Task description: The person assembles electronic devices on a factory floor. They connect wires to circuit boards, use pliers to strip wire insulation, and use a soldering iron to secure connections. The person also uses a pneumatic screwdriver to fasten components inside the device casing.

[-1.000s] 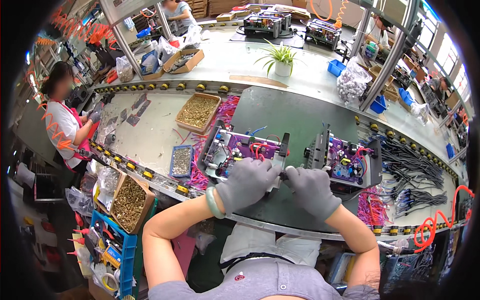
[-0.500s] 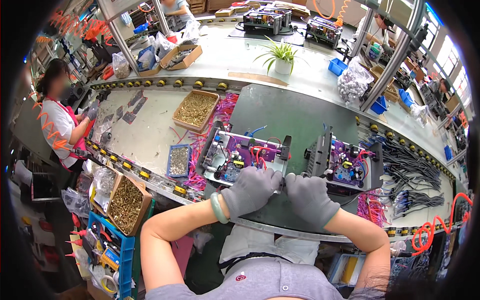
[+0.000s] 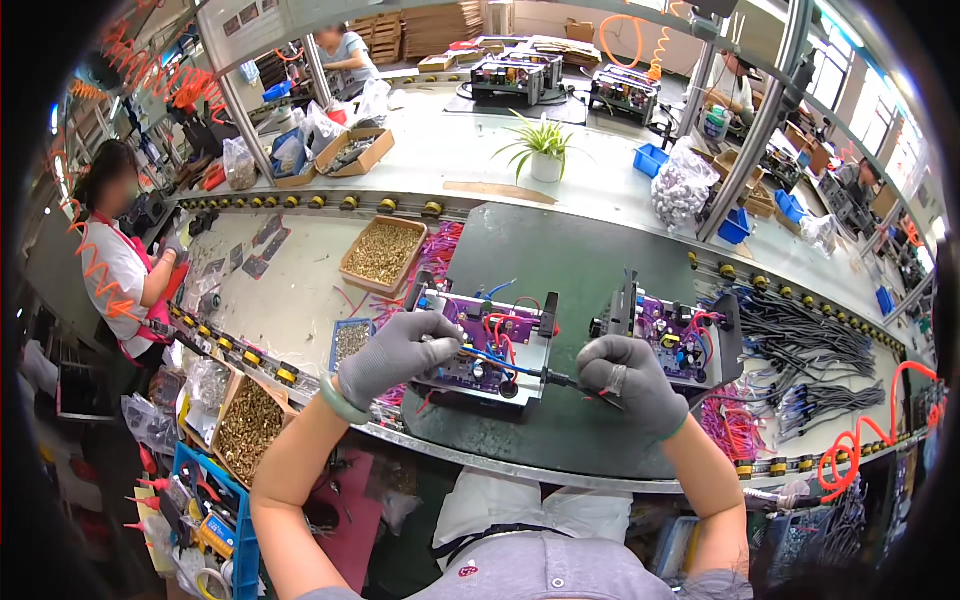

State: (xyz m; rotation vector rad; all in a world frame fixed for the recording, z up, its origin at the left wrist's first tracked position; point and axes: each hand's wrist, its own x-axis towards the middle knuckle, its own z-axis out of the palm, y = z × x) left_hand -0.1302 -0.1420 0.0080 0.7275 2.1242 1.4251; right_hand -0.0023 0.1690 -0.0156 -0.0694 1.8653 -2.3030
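Black cable [image 3: 563, 380] mid-frame, long axis almost level, blue wires [image 3: 497, 361] pointing left.
Left to right: lower left there's a blue crate [image 3: 247, 540] with a tape roll [image 3: 212, 583] and other bits in it, then a cardboard box [image 3: 289, 410] full of brass-coloured fittings. Left of centre, a little blue tray [image 3: 334, 345] holds small silvery parts, and a brown tray [image 3: 370, 284] above is heaped with more brass-coloured pieces. Left hand [image 3: 402, 355] has thumb and finger near the wire ends, can't tell if it's pinching them. Wires cross the front of a purple-board unit [image 3: 480, 378], dipping slightly rightward. Right hand [image 3: 628, 383] is curled tight round the cable, second unit [image 3: 675, 335] just behind.
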